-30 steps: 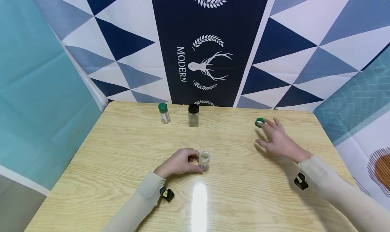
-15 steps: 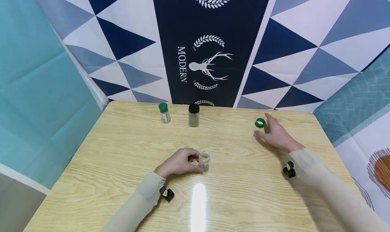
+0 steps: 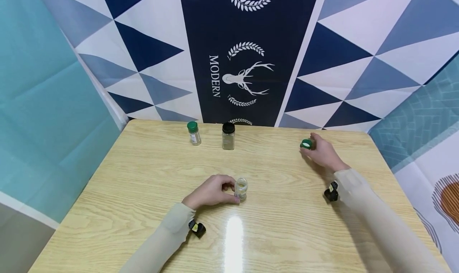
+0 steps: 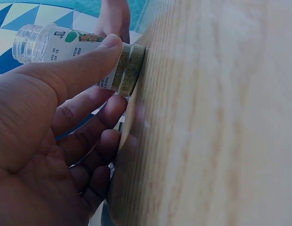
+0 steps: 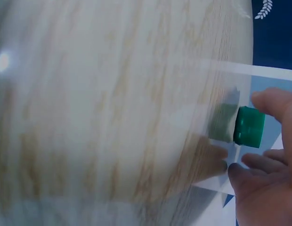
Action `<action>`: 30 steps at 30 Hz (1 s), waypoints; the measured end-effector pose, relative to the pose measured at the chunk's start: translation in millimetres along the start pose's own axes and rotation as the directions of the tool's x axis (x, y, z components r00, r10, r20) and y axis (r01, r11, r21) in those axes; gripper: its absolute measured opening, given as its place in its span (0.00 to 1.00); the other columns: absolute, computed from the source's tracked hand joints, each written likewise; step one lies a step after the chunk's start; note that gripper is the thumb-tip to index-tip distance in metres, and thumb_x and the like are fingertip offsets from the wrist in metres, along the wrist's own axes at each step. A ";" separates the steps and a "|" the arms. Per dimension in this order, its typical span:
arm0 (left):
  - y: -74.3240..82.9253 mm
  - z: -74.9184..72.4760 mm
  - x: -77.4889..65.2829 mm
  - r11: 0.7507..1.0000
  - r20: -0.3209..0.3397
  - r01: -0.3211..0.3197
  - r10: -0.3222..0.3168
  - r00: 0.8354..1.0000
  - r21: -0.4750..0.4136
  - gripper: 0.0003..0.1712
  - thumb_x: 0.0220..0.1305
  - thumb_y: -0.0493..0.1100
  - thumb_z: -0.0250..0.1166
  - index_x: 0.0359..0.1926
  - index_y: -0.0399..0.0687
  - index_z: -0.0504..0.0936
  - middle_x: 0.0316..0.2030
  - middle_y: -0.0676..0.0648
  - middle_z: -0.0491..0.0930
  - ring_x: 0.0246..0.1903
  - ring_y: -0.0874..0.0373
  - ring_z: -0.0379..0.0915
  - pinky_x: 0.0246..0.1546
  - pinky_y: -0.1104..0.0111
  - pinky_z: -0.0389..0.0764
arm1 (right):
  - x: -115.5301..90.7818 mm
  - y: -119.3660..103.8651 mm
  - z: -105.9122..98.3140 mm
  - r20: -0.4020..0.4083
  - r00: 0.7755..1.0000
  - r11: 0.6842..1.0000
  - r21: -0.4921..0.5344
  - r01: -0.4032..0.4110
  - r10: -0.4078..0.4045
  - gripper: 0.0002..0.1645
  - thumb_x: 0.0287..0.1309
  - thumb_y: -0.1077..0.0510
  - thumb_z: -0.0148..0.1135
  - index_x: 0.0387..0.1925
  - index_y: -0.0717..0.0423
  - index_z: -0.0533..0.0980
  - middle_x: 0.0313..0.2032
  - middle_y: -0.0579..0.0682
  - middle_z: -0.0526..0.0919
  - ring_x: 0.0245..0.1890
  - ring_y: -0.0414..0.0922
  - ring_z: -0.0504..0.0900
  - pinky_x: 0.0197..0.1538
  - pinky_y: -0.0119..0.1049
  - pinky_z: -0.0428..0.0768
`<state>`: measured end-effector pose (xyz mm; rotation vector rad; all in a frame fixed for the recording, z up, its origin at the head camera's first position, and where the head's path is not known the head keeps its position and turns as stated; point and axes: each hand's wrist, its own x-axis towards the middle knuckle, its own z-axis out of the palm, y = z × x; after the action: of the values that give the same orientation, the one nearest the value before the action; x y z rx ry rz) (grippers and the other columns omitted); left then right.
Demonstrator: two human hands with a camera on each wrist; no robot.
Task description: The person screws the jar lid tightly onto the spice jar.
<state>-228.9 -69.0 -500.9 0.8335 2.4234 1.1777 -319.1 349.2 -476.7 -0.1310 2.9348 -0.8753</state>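
A small clear spice jar (image 3: 241, 190) without a lid stands upright on the table, a little yellowish content showing inside. My left hand (image 3: 211, 191) holds it low down. Across the label (image 4: 70, 44) lies the thumb in the left wrist view, fingers on the other side. Farther back on the right, a green cap (image 3: 306, 144) sits on the table, its pale inside facing up. Around it is my right hand (image 3: 324, 152), thumb and forefinger on opposite sides. The right wrist view leaves a gap between the thumb (image 5: 238, 176) and the green cap (image 5: 249, 127).
Near the back edge stand a spice jar with a green lid (image 3: 193, 133) and a square-sided jar with a black lid (image 3: 228, 136). A patterned cloth (image 3: 247, 57) hangs directly behind the wooden table (image 3: 143, 177). Teal cloth (image 3: 46, 105) borders the left side.
My right hand has moved left from above the green cap's right side and lowered, its thumb and fingers coming around the cap. The left hand and jar have stayed put.
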 end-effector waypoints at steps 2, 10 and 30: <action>-0.7 0.4 -0.4 1.000 0.001 0.000 0.000 1.000 0.002 0.17 0.57 0.54 0.79 0.45 0.57 0.87 0.39 0.60 0.83 0.38 0.62 0.73 0.42 0.71 0.76 | -0.5 1.3 0.1 -0.003 1.000 1.000 -0.019 0.020 -0.020 0.50 0.71 0.52 0.61 0.77 0.75 0.47 0.68 0.79 0.65 0.63 0.71 0.72 0.64 0.65 0.76; -1.0 0.7 -0.1 1.000 -0.003 -0.009 0.009 1.000 0.002 0.17 0.57 0.53 0.79 0.45 0.56 0.87 0.40 0.59 0.83 0.39 0.63 0.74 0.43 0.70 0.77 | -1.9 4.2 1.1 -0.037 0.997 0.996 -0.049 0.069 -0.071 0.42 0.74 0.53 0.58 0.75 0.76 0.55 0.66 0.80 0.68 0.63 0.73 0.72 0.64 0.67 0.74; -1.0 0.9 -0.6 1.000 -0.009 -0.004 0.004 1.000 -0.003 0.16 0.57 0.53 0.79 0.45 0.56 0.87 0.39 0.59 0.83 0.38 0.61 0.73 0.41 0.71 0.75 | -13.4 -21.9 6.4 -0.034 0.985 0.983 -0.079 0.166 -0.170 0.30 0.66 0.61 0.66 0.64 0.74 0.72 0.36 0.61 0.84 0.27 0.45 0.71 0.30 0.33 0.70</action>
<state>-228.4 -69.4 -502.2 0.8345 2.4275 1.1883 -303.9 328.9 -469.3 -0.3752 3.0313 -0.7949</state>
